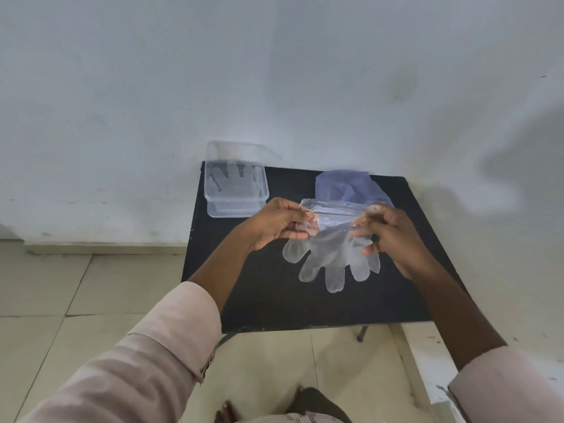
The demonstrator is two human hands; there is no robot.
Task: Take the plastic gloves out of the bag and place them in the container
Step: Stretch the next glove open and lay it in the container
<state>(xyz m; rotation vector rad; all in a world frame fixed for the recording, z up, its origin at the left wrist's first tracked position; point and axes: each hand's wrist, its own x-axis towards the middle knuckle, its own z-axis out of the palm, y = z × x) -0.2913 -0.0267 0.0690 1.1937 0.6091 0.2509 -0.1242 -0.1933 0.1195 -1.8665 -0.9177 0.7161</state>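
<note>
Left hand (276,222), right hand (393,236): both pinching.

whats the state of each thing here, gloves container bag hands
held glove: clear, off the table, cuff pinched at both ends, fingers hanging down
left hand: shut on the cuff's left end
right hand: shut on the cuff's right end
container: open, one glove lying flat inside
bag: bluish, crumpled on the table behind the hands
table: black, bearing container and bag
</note>
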